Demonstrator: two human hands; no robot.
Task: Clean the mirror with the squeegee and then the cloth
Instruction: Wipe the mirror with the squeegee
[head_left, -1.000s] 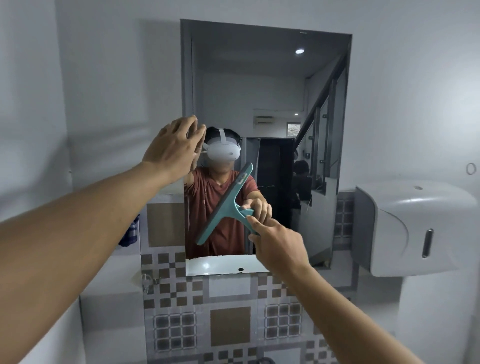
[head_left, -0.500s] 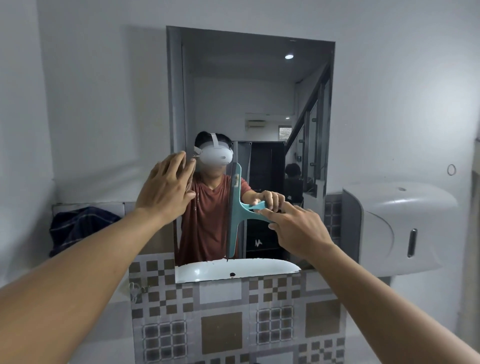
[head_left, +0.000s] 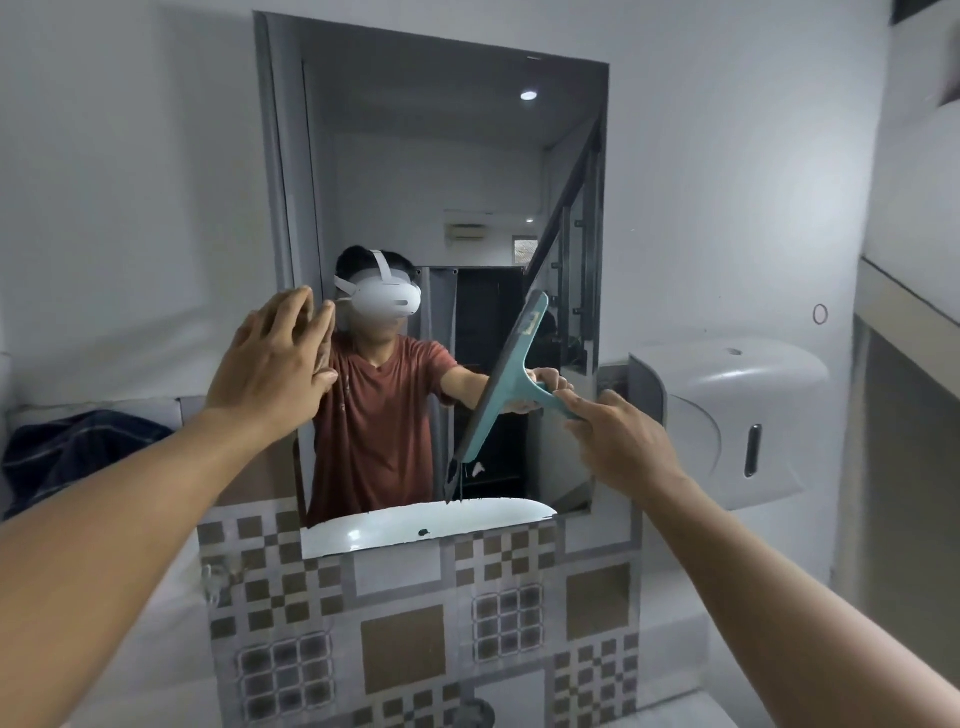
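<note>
Tilted off the upright it showed half a second back, the teal squeegee (head_left: 506, 382) is leaning right-centre on the mirror (head_left: 447, 171), handle pinched in the right hand (head_left: 618, 441), while the empty, spread-fingered left hand (head_left: 272, 358) is bracing the mirror's left edge.

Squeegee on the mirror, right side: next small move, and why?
Probably draw the squeegee down along the mirror toward its bottom edge. The right hand grips the handle, the blade lies tilted on the lower right glass, and drips hang from its lower tip. The left hand rests at the mirror's left edge.
</note>
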